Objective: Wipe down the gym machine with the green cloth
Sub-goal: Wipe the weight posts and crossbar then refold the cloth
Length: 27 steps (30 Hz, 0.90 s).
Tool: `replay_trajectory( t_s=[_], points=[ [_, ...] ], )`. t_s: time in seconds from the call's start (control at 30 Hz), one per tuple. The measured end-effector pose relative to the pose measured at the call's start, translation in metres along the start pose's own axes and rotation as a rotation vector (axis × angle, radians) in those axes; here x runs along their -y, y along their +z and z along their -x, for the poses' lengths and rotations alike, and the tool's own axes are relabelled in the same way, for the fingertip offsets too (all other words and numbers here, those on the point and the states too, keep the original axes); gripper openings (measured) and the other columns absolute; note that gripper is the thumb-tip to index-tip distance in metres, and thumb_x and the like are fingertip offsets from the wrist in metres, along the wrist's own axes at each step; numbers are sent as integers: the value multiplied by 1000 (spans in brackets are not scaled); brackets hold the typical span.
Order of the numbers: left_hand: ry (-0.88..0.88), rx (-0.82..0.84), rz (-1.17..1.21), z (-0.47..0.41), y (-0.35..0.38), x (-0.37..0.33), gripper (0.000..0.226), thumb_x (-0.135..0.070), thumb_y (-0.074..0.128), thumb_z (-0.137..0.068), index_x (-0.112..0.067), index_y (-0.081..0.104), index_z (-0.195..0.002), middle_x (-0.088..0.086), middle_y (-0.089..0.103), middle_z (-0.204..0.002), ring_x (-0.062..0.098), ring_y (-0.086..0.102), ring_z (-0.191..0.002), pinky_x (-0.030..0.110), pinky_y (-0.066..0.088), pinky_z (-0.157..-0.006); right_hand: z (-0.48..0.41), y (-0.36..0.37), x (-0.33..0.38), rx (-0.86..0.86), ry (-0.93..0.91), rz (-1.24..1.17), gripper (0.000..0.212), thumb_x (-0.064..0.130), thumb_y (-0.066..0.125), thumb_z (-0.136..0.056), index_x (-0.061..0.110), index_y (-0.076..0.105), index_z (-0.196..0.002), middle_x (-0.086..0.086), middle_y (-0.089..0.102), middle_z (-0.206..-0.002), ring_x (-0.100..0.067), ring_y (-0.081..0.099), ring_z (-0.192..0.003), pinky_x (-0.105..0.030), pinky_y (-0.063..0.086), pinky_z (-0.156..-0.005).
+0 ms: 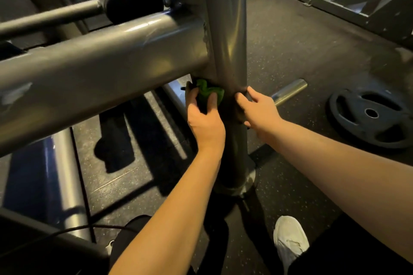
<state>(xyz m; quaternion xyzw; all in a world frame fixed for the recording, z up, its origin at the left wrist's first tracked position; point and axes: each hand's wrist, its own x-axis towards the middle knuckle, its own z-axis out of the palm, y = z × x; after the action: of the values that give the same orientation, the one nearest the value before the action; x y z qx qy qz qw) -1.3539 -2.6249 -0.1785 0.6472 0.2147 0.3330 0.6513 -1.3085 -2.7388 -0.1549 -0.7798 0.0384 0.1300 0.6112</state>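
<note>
The gym machine is a grey steel frame: an upright post [228,35] in the middle, joined on its left by a thick horizontal tube [100,60]. My left hand [204,118] grips the bunched green cloth [209,92] and holds it against the left side of the post, just under the joint with the tube. My right hand [257,109] is on the right side of the post at the same height, thumb and fingers curled round it. The far side of the post is hidden.
A black weight plate [368,118] lies on the rubber floor to the right, beside a chrome peg [289,91] sticking out behind the post. Another grey frame [366,2] stands at the back right. My white shoe [289,239] is near the post's base [237,185].
</note>
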Motion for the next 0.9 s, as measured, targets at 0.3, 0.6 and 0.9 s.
replay_trajectory(
  t_s=[0.3, 0.6, 0.9],
  points=[
    [177, 26, -239, 0, -2, 24, 53, -27, 74, -88, -17, 53, -136, 11, 43, -139, 32, 45, -133, 45, 43, -111, -4, -5, -27, 48, 79, 129, 75, 45, 65, -96, 24, 31, -159, -6, 54, -146, -25, 60, -122, -50, 57, -97],
    [318, -82, -294, -12, 1, 27, 36, -34, 59, -95, 0, 60, -107, 22, 54, -117, 39, 54, -112, 17, 42, -97, -2, 3, -45, 25, -1, 211, 87, 57, 66, -87, 31, 27, -160, -3, 57, -144, -22, 56, -128, -47, 49, -108],
    [-15, -22, -429, 51, -8, 125, 35, -28, 53, -97, -1, 56, -119, 27, 48, -130, 40, 51, -117, 55, 44, -102, 13, 12, -76, -10, -99, 241, 79, 53, 55, -99, 42, 7, -161, -5, 47, -153, -27, 43, -140, -46, 38, -115]
  ],
)
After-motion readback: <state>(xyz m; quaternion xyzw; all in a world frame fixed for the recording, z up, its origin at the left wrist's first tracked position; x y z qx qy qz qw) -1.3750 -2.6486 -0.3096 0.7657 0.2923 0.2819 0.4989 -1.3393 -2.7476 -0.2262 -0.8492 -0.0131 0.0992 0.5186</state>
